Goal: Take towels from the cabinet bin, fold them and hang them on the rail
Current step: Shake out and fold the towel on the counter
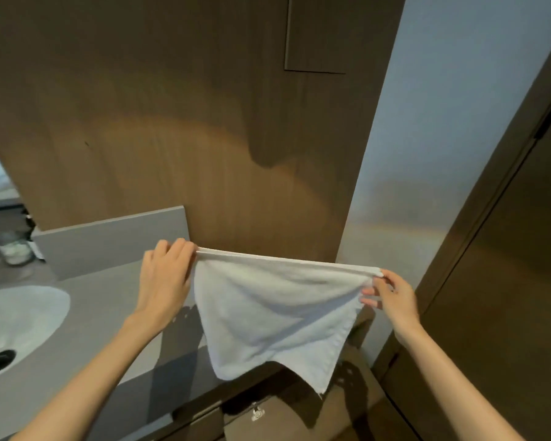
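A white towel [274, 313] hangs stretched in the air between my two hands, its top edge pulled taut and its lower part drooping to a point. My left hand [166, 278] pinches the upper left corner. My right hand [392, 297] pinches the upper right corner, with the other fingers spread. The towel hangs in front of the wooden wall panel [204, 138] and over the right end of the counter. No rail and no cabinet bin can be made out.
A grey counter [102, 300] with a white sink [16, 326] and its dark drain lies at the left. Small jars stand at the far left. A brown door [497, 281] stands at the right. Below the towel is a cabinet front with a metal latch [256, 412].
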{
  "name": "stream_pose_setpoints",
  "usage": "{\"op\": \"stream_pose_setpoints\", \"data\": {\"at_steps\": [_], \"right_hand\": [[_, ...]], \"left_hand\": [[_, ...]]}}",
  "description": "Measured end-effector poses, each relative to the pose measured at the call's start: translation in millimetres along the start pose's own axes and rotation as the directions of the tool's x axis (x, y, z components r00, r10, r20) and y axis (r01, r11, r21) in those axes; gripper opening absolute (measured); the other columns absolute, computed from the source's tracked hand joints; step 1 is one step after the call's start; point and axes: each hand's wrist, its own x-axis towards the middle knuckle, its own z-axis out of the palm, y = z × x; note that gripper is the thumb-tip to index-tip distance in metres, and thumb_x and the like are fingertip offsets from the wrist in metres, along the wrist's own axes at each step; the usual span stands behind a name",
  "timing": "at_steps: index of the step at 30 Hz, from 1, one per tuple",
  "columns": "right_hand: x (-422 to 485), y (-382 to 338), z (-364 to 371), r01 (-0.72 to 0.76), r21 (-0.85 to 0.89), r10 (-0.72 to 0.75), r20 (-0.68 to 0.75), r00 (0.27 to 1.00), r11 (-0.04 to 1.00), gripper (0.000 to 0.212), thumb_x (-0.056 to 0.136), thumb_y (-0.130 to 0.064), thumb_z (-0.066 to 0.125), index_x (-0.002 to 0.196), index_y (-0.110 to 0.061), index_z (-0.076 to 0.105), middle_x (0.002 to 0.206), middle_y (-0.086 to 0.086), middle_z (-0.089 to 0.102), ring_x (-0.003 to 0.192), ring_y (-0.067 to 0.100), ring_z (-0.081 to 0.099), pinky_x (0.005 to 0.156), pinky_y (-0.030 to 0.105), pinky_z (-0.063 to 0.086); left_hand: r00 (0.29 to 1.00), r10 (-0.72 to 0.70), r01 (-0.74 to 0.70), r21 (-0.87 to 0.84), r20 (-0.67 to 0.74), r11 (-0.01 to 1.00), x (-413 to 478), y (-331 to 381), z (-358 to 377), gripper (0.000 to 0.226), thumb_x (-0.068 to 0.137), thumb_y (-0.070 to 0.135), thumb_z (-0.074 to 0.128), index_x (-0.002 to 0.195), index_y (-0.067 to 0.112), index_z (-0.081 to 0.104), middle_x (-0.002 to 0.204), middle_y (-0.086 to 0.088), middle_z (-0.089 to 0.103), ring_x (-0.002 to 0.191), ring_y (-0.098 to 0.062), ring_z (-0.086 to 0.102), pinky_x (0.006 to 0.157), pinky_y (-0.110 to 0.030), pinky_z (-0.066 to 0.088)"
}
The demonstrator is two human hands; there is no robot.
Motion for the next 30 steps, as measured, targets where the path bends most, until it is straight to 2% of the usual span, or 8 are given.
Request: {"op": "stream_pose_setpoints", "data": {"at_steps": [2, 5, 10, 13, 18, 21, 25, 30], "right_hand": [[-8, -18, 5, 0.114, 0.064, -0.115, 0.008, 0.993, 0.991, 0.028, 0.101, -0.011, 0.045, 0.127, -0.005, 0.054, 0.102, 0.014, 0.065, 0.081, 0.016, 0.069, 0.063, 0.021, 0.059], [-19, -47, 17, 0.311, 0.108, -0.303, -0.083, 0.949, 0.944, 0.024, 0.102, -0.015, 0.044, 0.124, -0.013, 0.053, 0.103, -0.002, 0.062, 0.088, 0.010, 0.067, 0.064, 0.023, 0.059], [-36, -38, 41, 0.302, 0.041, -0.304, 0.124, 0.944, 0.953, 0.018, 0.102, -0.020, 0.043, 0.118, -0.023, 0.051, 0.099, 0.007, 0.064, 0.075, 0.014, 0.069, 0.059, 0.026, 0.059], [-49, -43, 56, 0.314, 0.153, -0.330, 0.085, 0.940, 0.937, 0.017, 0.103, -0.016, 0.040, 0.117, -0.016, 0.050, 0.080, 0.011, 0.062, 0.058, 0.017, 0.065, 0.050, 0.027, 0.057], [-64, -45, 89, 0.265, 0.216, -0.308, 0.203, 0.929, 0.940, 0.016, 0.104, -0.014, 0.039, 0.114, -0.020, 0.051, 0.070, 0.010, 0.058, 0.047, 0.016, 0.058, 0.040, 0.024, 0.050], [-74, -39, 109, 0.219, 0.220, -0.281, 0.310, 0.908, 0.950, 0.017, 0.103, -0.015, 0.041, 0.110, -0.023, 0.054, 0.069, 0.005, 0.061, 0.050, 0.018, 0.061, 0.043, 0.025, 0.053], [-77, -30, 142, 0.131, 0.172, -0.196, 0.451, 0.871, 0.976, 0.017, 0.102, -0.016, 0.045, 0.115, -0.014, 0.055, 0.091, 0.006, 0.064, 0.059, 0.016, 0.067, 0.053, 0.025, 0.057], [-68, -20, 195, 0.065, 0.085, -0.101, 0.539, 0.836, 0.994, 0.014, 0.100, -0.013, 0.048, 0.101, -0.018, 0.060, 0.090, 0.016, 0.064, 0.079, 0.034, 0.070, 0.077, 0.053, 0.058]], "left_hand": [[0.985, -0.094, 0.088, -0.051, -0.143, 0.995, 0, -7, -27, 0.022, 0.089, 0.019, 0.036, 0.096, 0.009, 0.055, 0.089, -0.010, 0.055, 0.077, -0.025, 0.038, 0.068, -0.031, 0.022], [0.892, -0.118, 0.081, -0.102, -0.436, 0.991, -3, 2, -68, 0.019, 0.089, 0.004, 0.041, 0.103, 0.004, 0.054, 0.098, -0.014, 0.056, 0.088, -0.031, 0.044, 0.074, -0.035, 0.026], [0.967, -0.201, 0.198, -0.035, -0.159, 0.980, -43, -18, -81, 0.027, 0.088, 0.012, 0.033, 0.097, 0.005, 0.058, 0.087, -0.012, 0.053, 0.073, -0.027, 0.039, 0.064, -0.040, 0.032], [0.955, -0.222, 0.236, 0.053, -0.195, 0.970, -69, -32, -96, 0.025, 0.086, 0.006, 0.035, 0.104, 0.005, 0.053, 0.090, -0.013, 0.050, 0.073, -0.027, 0.037, 0.065, -0.038, 0.030], [0.945, -0.259, 0.286, 0.115, -0.200, 0.951, -95, -50, -117, 0.019, 0.090, 0.005, 0.036, 0.103, 0.006, 0.050, 0.087, -0.013, 0.043, 0.072, -0.025, 0.031, 0.065, -0.036, 0.025], [0.941, -0.294, 0.320, 0.157, -0.169, 0.934, -114, -67, -127, 0.021, 0.096, 0.016, 0.031, 0.102, 0.007, 0.050, 0.085, -0.013, 0.043, 0.071, -0.025, 0.033, 0.064, -0.039, 0.027], [0.942, -0.332, 0.333, 0.231, -0.047, 0.914, -136, -100, -123, 0.026, 0.097, 0.022, 0.030, 0.100, 0.008, 0.053, 0.086, -0.008, 0.046, 0.071, -0.019, 0.030, 0.064, -0.033, 0.025], [0.941, -0.312, 0.259, 0.320, 0.129, 0.912, -155, -171, -97, 0.032, 0.097, 0.028, 0.030, 0.100, 0.011, 0.056, 0.087, -0.004, 0.046, 0.071, -0.020, 0.031, 0.062, -0.034, 0.027]]}}
